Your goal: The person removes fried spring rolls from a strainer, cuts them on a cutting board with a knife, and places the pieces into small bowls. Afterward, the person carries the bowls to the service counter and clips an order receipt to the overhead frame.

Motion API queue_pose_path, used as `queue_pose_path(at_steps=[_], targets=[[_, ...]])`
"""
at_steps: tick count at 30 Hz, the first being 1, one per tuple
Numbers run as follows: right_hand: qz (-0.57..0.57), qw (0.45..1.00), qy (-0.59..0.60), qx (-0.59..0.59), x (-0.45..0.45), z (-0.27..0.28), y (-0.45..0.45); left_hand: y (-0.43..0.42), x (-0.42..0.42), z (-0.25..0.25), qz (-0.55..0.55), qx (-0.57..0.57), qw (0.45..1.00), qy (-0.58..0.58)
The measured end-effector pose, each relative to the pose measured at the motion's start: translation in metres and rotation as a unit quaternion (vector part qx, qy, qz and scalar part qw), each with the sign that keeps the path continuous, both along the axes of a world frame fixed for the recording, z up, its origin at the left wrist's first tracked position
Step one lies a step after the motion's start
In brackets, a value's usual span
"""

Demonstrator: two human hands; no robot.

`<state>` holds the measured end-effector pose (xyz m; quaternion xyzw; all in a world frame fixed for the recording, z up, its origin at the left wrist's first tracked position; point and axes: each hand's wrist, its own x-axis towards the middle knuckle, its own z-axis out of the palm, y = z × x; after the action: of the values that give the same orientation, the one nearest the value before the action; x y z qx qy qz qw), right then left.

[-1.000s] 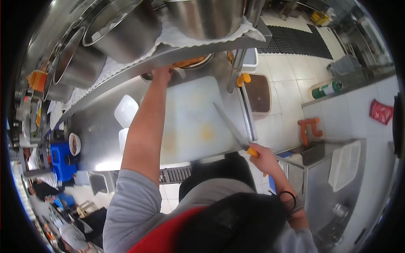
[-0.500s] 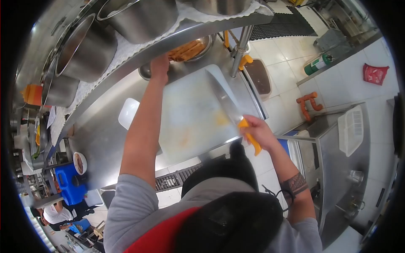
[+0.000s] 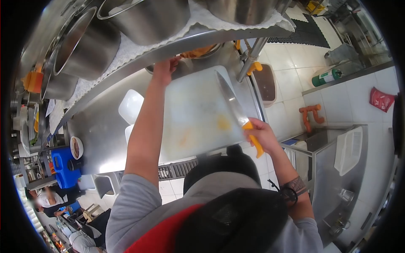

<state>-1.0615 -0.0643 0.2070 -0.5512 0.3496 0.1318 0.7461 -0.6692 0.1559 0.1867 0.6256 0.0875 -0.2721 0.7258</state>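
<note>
My right hand [image 3: 260,135] is closed round the yellow handle of a kitchen knife [image 3: 233,103]. The long blade points away from me over the right side of a white cutting board [image 3: 194,114], which carries yellowish stains. Beyond the board's far left corner, my left hand [image 3: 166,69] reaches partly beneath the shelf edge. Its fingers are curled, close to orange-brown food pieces [image 3: 197,53] in a metal bowl [image 3: 216,50]. Whatever those fingers hold, I cannot make out. The shelf covers part of the bowl.
Large metal pots [image 3: 145,21] stand on a cloth-lined shelf [image 3: 168,47] above the counter. White dishes [image 3: 130,106] sit left of my forearm. A blue container [image 3: 63,168] is at the far left, with people [image 3: 49,198] behind it. A tub [image 3: 265,84] lies beyond the right counter edge.
The view has shifted, so the shelf hides more of the food bowl. My left hand's fingers show more plainly beside the food. The knife stays in my right hand over the board.
</note>
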Motion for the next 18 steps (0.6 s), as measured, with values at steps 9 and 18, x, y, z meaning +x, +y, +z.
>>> queue_pose_path(at_steps=[9, 18], targets=[[0.017, 1.000, 0.011, 0.003, 0.002, 0.000, -0.019, -0.026, -0.049, 0.043, -0.026, 0.279, 0.910, -0.307], [0.190, 0.979, 0.029, -0.074, 0.084, 0.033, -0.023, -0.025, -0.015, 0.022, 0.031, 0.208, 0.931, -0.299]])
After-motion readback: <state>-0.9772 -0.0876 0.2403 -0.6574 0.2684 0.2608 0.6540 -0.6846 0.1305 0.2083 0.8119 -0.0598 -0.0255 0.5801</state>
